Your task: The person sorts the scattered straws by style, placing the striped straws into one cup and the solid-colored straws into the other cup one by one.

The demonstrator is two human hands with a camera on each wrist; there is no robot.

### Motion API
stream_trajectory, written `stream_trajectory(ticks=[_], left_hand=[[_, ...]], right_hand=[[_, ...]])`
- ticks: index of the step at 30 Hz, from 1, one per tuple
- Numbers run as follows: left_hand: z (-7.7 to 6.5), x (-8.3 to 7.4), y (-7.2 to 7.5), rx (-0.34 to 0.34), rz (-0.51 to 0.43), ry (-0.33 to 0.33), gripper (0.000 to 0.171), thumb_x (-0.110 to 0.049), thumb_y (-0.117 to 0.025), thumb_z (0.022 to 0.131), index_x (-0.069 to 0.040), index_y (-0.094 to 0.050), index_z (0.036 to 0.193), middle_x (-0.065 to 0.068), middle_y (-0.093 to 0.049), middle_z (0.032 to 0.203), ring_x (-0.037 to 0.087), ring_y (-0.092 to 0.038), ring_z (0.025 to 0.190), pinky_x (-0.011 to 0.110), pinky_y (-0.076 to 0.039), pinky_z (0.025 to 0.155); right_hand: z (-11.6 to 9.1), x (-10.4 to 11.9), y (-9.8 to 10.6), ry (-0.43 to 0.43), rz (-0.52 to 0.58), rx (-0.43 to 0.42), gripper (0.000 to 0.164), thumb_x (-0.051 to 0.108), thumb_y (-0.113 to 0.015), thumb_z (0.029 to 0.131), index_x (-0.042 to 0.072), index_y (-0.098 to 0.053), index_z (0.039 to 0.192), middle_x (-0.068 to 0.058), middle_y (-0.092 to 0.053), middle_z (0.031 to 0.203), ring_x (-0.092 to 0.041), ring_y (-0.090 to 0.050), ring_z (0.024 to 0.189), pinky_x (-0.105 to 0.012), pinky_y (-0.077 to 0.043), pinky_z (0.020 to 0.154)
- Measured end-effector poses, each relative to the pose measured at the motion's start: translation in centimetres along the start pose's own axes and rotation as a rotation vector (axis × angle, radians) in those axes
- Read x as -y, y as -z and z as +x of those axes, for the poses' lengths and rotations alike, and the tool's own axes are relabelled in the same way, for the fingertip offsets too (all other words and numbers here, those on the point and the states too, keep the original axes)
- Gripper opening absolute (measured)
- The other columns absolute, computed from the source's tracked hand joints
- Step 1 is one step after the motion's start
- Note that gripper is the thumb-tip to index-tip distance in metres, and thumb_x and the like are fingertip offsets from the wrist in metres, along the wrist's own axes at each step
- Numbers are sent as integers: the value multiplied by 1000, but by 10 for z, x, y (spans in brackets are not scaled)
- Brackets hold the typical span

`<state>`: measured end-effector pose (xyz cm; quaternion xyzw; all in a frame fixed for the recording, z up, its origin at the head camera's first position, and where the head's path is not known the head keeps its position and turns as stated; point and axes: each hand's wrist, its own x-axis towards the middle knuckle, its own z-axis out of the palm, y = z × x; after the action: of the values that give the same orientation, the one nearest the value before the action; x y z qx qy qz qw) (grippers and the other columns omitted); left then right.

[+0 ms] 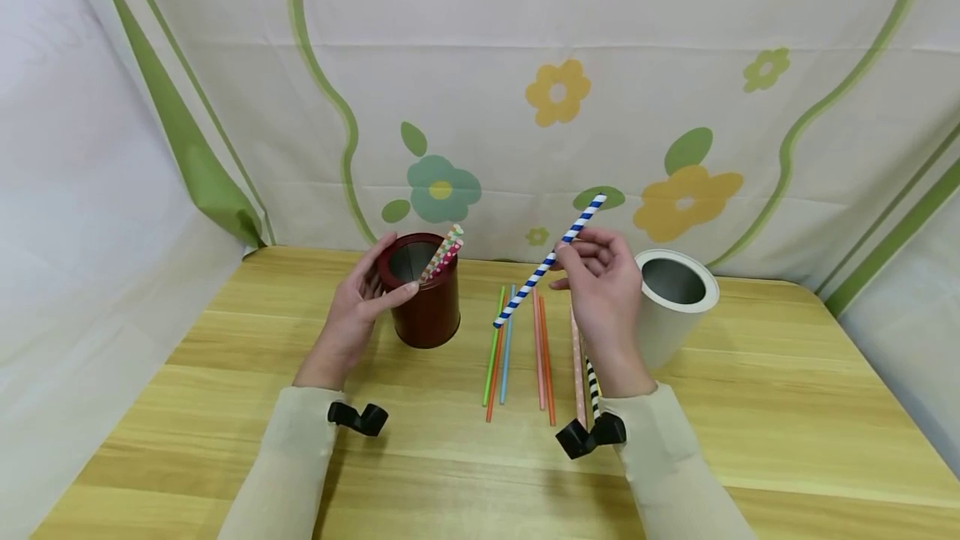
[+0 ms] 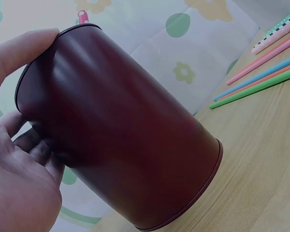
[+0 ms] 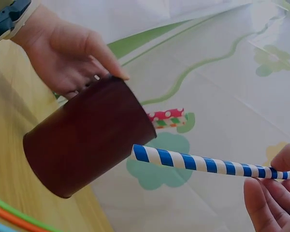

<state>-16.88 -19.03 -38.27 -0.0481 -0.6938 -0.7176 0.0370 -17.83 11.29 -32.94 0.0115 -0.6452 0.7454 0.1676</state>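
My left hand [image 1: 348, 315] grips a dark red can [image 1: 426, 315] from its left side, thumb on the rim and fingers round the wall. Two patterned paper straws [image 1: 447, 250], one pink with white dots, lean out over the can's right rim. Between thumb and fingers, my right hand [image 1: 602, 286] pinches a blue-and-white striped paper straw [image 1: 534, 275] in mid-air. Its lower end points left towards the can, and the right wrist view shows the striped straw [image 3: 198, 163] outside the can, apart from the straws there.
Several plain straws, among them a green straw [image 1: 494, 348], a blue straw [image 1: 507, 365] and an orange straw [image 1: 547, 365], lie mid-table. A pink dotted straw [image 1: 578, 373] and a black-and-white striped straw [image 1: 592, 382] lie under my right wrist. A white can [image 1: 667, 332] stands behind my right hand.
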Motion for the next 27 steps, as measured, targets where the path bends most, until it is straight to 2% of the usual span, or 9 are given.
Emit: stream_trajectory(ticks=[8, 17, 22, 27], left_hand=[[0, 0, 0, -2, 16, 6, 85, -7, -75, 98, -26, -34, 170, 2, -36, 175, 16, -25, 166, 43, -15, 139], [0, -1, 0, -1, 9, 3, 85, -6, -75, 97, -26, -35, 170, 2, -37, 175, 16, -27, 166, 42, -16, 139], [-1, -2, 0, 1, 3, 5, 84, -6, -74, 98, -24, -34, 170, 2, -36, 175, 17, -26, 166, 42, -15, 139], [0, -1, 0, -2, -9, 1, 84, -5, -74, 97, -23, -36, 170, 3, -38, 174, 16, -28, 165, 42, -15, 139]], right_hand=[[4, 12, -18, 75, 113, 6, 26, -4, -72, 97, 4, -61, 119, -1, -68, 97, -13, -74, 78, -27, -67, 74], [2, 21, -36, 155, 148, 5, 23, -3, -73, 96, 7, -61, 114, -3, -70, 99, -14, -74, 81, -29, -68, 79], [1, 22, -47, 185, 173, 28, 24, -6, -73, 96, 5, -61, 113, -3, -69, 99, -13, -73, 82, -29, -68, 80], [-2, 21, -56, 195, 151, 61, 24, -6, -73, 95, 2, -60, 113, -7, -68, 101, -14, -73, 84, -29, -68, 81]])
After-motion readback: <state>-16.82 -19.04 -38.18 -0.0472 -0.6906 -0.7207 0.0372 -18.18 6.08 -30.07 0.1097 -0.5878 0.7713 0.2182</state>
